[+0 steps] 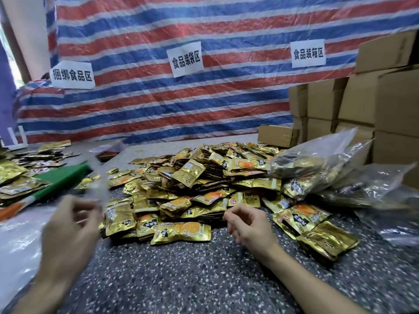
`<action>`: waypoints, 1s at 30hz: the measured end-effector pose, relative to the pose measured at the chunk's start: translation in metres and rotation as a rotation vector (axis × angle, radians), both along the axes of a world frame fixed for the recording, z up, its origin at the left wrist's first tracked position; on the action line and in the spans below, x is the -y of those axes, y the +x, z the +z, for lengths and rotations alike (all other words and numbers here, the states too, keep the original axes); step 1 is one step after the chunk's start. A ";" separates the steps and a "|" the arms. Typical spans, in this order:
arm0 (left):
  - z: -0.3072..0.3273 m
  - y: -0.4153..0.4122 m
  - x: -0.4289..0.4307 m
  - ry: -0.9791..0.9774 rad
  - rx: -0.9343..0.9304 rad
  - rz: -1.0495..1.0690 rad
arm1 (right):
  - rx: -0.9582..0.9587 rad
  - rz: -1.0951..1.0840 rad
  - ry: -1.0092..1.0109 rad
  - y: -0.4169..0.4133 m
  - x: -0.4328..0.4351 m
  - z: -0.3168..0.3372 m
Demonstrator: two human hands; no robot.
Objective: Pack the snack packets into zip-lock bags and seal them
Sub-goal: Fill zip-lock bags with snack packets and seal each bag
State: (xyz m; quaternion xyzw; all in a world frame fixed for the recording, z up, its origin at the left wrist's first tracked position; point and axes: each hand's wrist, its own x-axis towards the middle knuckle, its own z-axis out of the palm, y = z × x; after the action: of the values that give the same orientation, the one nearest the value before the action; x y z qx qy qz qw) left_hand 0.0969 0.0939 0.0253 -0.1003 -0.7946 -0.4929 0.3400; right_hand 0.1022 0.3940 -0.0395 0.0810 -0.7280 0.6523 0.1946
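A big heap of gold snack packets (199, 177) lies in the middle of the speckled table (181, 273). My left hand (70, 227), blurred by motion, pinches a clear empty zip-lock bag (97, 180) that rises up and away from it. My right hand (247, 225) hovers just in front of the heap with its fingers loosely curled and nothing in it. Filled clear bags (317, 164) of packets lie at the right of the heap.
More gold packets (20, 177) lie at the left beside a green board (61, 177). Clear plastic sheets (15, 241) cover the near left. Cardboard boxes (367, 105) stack up at the right. A striped tarp (181, 87) with paper signs hangs behind.
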 end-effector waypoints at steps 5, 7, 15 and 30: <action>-0.014 0.018 -0.091 0.023 -0.097 -0.389 | 0.149 0.228 -0.329 0.002 -0.005 0.011; -0.028 0.023 -0.120 -0.016 -0.049 -0.566 | 0.218 0.255 -0.458 0.001 -0.009 0.016; -0.081 0.014 -0.137 -0.228 -0.002 -0.725 | 0.217 0.177 -0.395 -0.003 -0.021 0.014; -0.063 0.014 -0.136 0.263 0.384 -0.881 | 0.051 0.180 -0.020 0.000 -0.004 0.006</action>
State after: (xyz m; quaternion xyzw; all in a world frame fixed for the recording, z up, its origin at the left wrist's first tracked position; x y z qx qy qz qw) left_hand 0.1104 0.2294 -0.0375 -0.2903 -0.6561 -0.6952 -0.0435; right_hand 0.1025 0.3976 -0.0338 0.1275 -0.7161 0.6761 0.1172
